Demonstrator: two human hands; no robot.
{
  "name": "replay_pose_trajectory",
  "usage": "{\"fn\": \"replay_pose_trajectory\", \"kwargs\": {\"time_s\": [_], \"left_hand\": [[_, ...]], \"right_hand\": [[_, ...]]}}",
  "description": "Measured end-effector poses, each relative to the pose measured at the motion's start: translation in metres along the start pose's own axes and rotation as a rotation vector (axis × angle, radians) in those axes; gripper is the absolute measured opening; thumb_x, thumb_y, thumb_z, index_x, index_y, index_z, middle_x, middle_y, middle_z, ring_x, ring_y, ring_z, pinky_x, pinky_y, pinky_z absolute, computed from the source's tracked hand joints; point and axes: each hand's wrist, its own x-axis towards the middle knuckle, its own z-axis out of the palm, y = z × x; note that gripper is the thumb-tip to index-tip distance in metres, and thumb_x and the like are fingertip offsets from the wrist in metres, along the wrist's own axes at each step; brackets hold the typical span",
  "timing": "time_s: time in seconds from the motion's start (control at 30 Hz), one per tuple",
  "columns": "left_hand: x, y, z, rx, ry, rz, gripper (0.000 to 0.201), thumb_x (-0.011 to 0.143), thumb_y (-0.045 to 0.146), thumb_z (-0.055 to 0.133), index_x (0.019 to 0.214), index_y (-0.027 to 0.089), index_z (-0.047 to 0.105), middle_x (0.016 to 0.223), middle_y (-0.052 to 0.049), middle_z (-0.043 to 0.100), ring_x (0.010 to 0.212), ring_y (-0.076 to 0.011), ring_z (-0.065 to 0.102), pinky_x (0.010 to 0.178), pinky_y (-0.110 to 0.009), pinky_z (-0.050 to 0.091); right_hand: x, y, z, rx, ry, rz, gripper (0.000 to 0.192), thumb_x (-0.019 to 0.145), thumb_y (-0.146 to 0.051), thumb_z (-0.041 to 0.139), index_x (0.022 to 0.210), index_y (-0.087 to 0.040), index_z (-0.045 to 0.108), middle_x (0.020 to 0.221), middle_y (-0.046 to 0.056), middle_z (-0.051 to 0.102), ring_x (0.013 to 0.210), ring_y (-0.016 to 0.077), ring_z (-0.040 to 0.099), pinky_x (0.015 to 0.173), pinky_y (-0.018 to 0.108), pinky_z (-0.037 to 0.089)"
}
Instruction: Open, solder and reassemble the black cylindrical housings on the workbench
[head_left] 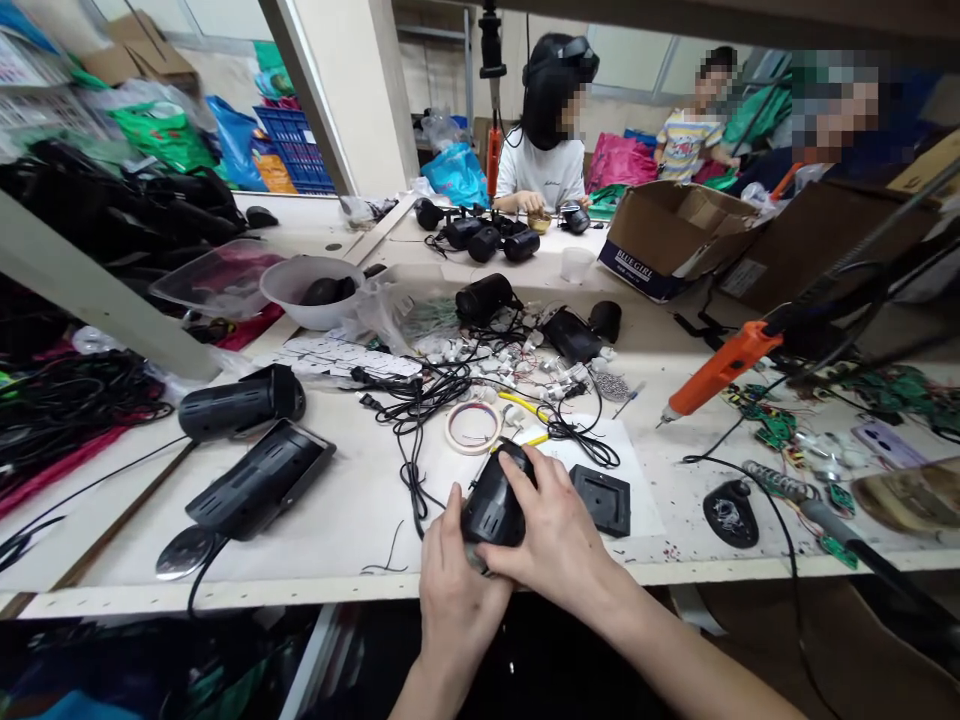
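A black plastic housing (491, 512) with slots in its side is held near the front edge of the workbench. My left hand (459, 590) closes round its near end, thumb along the left side. From the right, my right hand (553, 515) grips it, fingers over the top and thumb at the near end. The housing's underside is hidden by my hands. Just right of them lies a square black plastic frame (602, 500). Behind the housing are a roll of tape (474, 427), a yellow-handled tool (525, 404) and black cables (420, 405).
Two similar black housings (255, 482) lie at left beside a round clear disc (184, 553). An orange electric screwdriver (720, 372) hangs at right, above a black dish of screws (731, 515). Small bulbs, wires and a white bowl (311, 310) lie farther back. People sit across the bench.
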Motion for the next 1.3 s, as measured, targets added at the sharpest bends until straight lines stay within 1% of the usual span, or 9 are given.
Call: {"fn": "replay_pose_trajectory", "kwargs": {"time_s": [0.17, 0.3, 0.47, 0.57, 0.7, 0.83, 0.97, 1.13, 1.3], "left_hand": [[0.0, -0.003, -0.002, 0.031, -0.025, 0.011, 0.084, 0.079, 0.02, 0.059, 0.154, 0.014, 0.023, 0.123, -0.017, 0.059, 0.11, -0.0312, 0.061, 0.089, -0.045, 0.056], [0.001, -0.003, -0.003, 0.044, -0.026, -0.014, 0.084, 0.078, 0.019, 0.059, 0.153, 0.013, 0.025, 0.121, -0.016, 0.06, 0.109, -0.0309, 0.062, 0.087, -0.045, 0.057], [0.001, -0.003, 0.0, 0.04, -0.039, -0.047, 0.085, 0.075, 0.02, 0.06, 0.153, 0.011, 0.025, 0.121, -0.017, 0.062, 0.109, -0.0329, 0.063, 0.088, -0.046, 0.057], [0.002, 0.0, 0.0, 0.044, -0.049, -0.082, 0.076, 0.075, 0.022, 0.058, 0.146, 0.009, 0.036, 0.118, -0.017, 0.064, 0.107, -0.0338, 0.064, 0.087, -0.047, 0.057], [0.006, 0.005, 0.0, 0.069, -0.043, -0.172, 0.06, 0.072, 0.025, 0.059, 0.129, 0.01, 0.051, 0.114, -0.017, 0.066, 0.106, -0.0336, 0.065, 0.088, -0.048, 0.057], [0.006, 0.004, 0.0, 0.071, -0.089, -0.214, 0.06, 0.07, 0.026, 0.062, 0.127, 0.013, 0.05, 0.114, -0.016, 0.066, 0.106, -0.0331, 0.066, 0.088, -0.047, 0.056], [0.002, 0.001, 0.004, 0.067, -0.041, -0.206, 0.061, 0.069, 0.024, 0.059, 0.129, 0.015, 0.049, 0.115, -0.014, 0.065, 0.108, -0.0323, 0.065, 0.09, -0.046, 0.055], [0.001, -0.001, 0.006, 0.076, -0.056, -0.177, 0.063, 0.069, 0.025, 0.06, 0.13, 0.011, 0.048, 0.117, -0.016, 0.064, 0.11, -0.0326, 0.064, 0.091, -0.046, 0.055], [0.004, 0.0, 0.003, 0.076, -0.056, -0.169, 0.061, 0.07, 0.027, 0.061, 0.127, 0.013, 0.049, 0.114, -0.015, 0.065, 0.106, -0.0319, 0.066, 0.087, -0.045, 0.056]], "right_hand": [[0.002, 0.001, 0.002, -0.025, 0.044, -0.015, 0.091, 0.059, -0.038, 0.087, 0.138, -0.007, 0.055, 0.142, 0.027, 0.048, 0.122, 0.0411, 0.051, 0.101, 0.057, 0.048], [0.003, 0.0, 0.0, 0.003, 0.032, 0.013, 0.092, 0.058, -0.038, 0.087, 0.138, -0.007, 0.055, 0.142, 0.027, 0.048, 0.122, 0.0408, 0.051, 0.102, 0.057, 0.048], [0.0, 0.002, 0.004, 0.047, 0.085, 0.016, 0.091, 0.056, -0.035, 0.087, 0.137, -0.009, 0.056, 0.14, 0.024, 0.049, 0.121, 0.0393, 0.051, 0.102, 0.057, 0.048], [-0.002, 0.005, 0.006, 0.079, 0.099, 0.015, 0.092, 0.056, -0.038, 0.088, 0.138, -0.011, 0.055, 0.14, 0.023, 0.049, 0.122, 0.039, 0.05, 0.102, 0.058, 0.048], [0.0, 0.006, 0.003, 0.088, 0.057, 0.006, 0.093, 0.055, -0.039, 0.088, 0.138, -0.01, 0.056, 0.142, 0.023, 0.047, 0.12, 0.0387, 0.051, 0.103, 0.056, 0.047], [0.002, 0.006, 0.0, 0.091, 0.027, 0.012, 0.093, 0.055, -0.04, 0.088, 0.137, -0.011, 0.055, 0.141, 0.022, 0.047, 0.12, 0.0384, 0.051, 0.103, 0.056, 0.048], [0.001, 0.007, 0.001, 0.103, 0.046, -0.001, 0.091, 0.055, -0.038, 0.087, 0.136, -0.012, 0.056, 0.14, 0.021, 0.048, 0.119, 0.0379, 0.051, 0.102, 0.057, 0.048], [0.001, 0.008, -0.001, 0.128, 0.049, -0.007, 0.092, 0.055, -0.037, 0.087, 0.137, -0.01, 0.056, 0.139, 0.022, 0.048, 0.12, 0.0383, 0.05, 0.105, 0.056, 0.046], [0.0, 0.011, -0.003, 0.147, 0.045, -0.002, 0.092, 0.055, -0.038, 0.088, 0.137, -0.012, 0.055, 0.138, 0.021, 0.049, 0.12, 0.0385, 0.05, 0.104, 0.057, 0.047]]}}
